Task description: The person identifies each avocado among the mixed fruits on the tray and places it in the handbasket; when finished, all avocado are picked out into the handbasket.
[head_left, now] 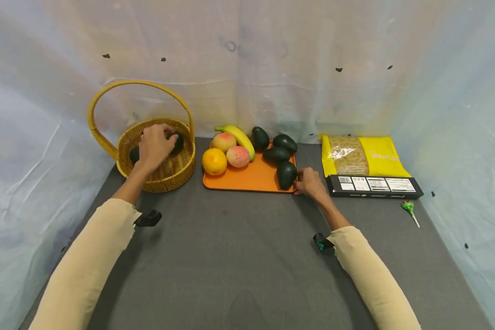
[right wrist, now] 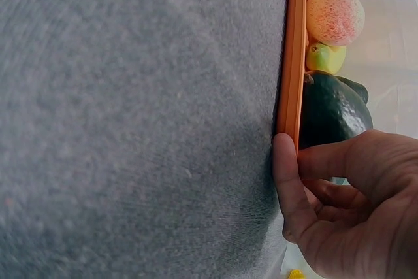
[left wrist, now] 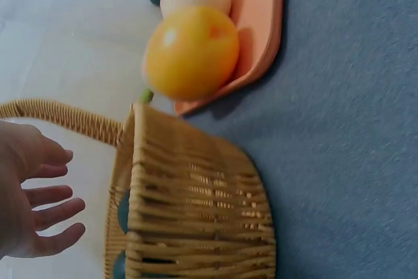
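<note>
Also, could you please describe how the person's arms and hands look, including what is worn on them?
Both arms wear plain, pale cream sleeves that end on the forearm. A small black device sits at each cuff, left and right; the right one shows a green patch. The left hand and right hand are bare, without gloves.

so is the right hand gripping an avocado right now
No, in the right wrist view the right hand pinches the rim of the orange tray, with the nearest avocado just beside it.
</note>
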### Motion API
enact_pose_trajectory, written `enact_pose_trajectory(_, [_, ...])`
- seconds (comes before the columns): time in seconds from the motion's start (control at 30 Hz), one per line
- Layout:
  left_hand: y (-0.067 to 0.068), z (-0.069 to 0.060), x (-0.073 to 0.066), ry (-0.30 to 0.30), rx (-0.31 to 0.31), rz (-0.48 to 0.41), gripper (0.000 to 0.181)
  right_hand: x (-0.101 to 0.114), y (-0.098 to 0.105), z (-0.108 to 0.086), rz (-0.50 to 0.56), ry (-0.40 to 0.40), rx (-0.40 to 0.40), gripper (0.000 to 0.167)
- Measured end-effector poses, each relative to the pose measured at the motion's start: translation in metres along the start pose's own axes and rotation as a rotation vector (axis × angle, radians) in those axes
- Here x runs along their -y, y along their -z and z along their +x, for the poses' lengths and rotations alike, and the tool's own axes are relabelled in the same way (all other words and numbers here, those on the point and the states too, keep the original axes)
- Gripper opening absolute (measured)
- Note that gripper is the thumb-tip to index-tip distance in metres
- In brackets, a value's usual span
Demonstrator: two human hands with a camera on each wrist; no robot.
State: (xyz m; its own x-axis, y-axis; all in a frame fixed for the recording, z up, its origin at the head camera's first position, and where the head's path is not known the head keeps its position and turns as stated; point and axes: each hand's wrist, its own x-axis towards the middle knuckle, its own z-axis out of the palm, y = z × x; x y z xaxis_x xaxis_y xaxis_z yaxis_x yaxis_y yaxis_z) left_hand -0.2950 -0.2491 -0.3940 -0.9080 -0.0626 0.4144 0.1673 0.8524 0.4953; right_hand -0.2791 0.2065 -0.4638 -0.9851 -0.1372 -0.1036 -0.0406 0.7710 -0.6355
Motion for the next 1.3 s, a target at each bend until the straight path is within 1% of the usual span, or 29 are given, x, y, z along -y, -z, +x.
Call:
enact_pose_trajectory(0.13, [-0.001, -0.009, -0.016, -0.028, -0.034, -0.024, 0.027, 0.0, 0.0, -0.002, 0.003, -0.003, 0.009, 0.037])
enact_pose_trajectory(0.3, [-0.005, -0.019, -0.044, -0.081, -0.083, -0.03, 0.021, 0.0, 0.002, -0.002, 0.013, 0.006, -0.001, 0.036])
enact_pose_trajectory(0.4, [-0.012, -0.026, -0.062, -0.136, -0.076, -0.04, 0.02, 0.0, 0.002, -0.002, 0.012, 0.017, -0.004, 0.037])
enact_pose_trajectory(0.47, [-0.019, -0.03, -0.072, -0.17, -0.053, -0.049, 0.021, 0.0, 0.001, -0.002, 0.013, 0.025, -0.001, 0.037])
enact_pose_trajectory(0.53, [-0.027, -0.034, -0.082, -0.205, -0.014, -0.07, 0.021, -0.001, 0.0, -0.001, 0.02, 0.027, 0.004, 0.038])
enact_pose_trajectory(0.67, [-0.048, -0.039, -0.101, -0.25, 0.069, -0.117, 0.024, 0.0, 0.0, -0.001, 0.025, 0.025, -0.003, 0.038])
enact_pose_trajectory(0.73, [-0.059, -0.042, -0.109, -0.263, 0.11, -0.136, 0.026, 0.001, 0.0, -0.001, 0.016, 0.023, -0.009, 0.039])
enact_pose_trajectory(0.8, [-0.069, -0.045, -0.117, -0.272, 0.149, -0.174, 0.027, 0.002, 0.0, -0.001, 0.013, 0.02, -0.008, 0.038])
enact_pose_trajectory(0.97, [-0.092, -0.053, -0.132, -0.291, 0.231, -0.249, 0.026, 0.002, -0.001, -0.002, 0.023, 0.021, 0.004, 0.036])
enact_pose_trajectory(1.17, [-0.112, -0.06, -0.149, -0.313, 0.322, -0.226, 0.038, 0.0, 0.0, -0.003, 0.039, 0.012, -0.006, 0.035])
enact_pose_trajectory(1.3, [-0.125, -0.063, -0.16, -0.315, 0.35, -0.2, 0.044, -0.001, -0.001, -0.002, 0.049, 0.015, -0.001, 0.034])
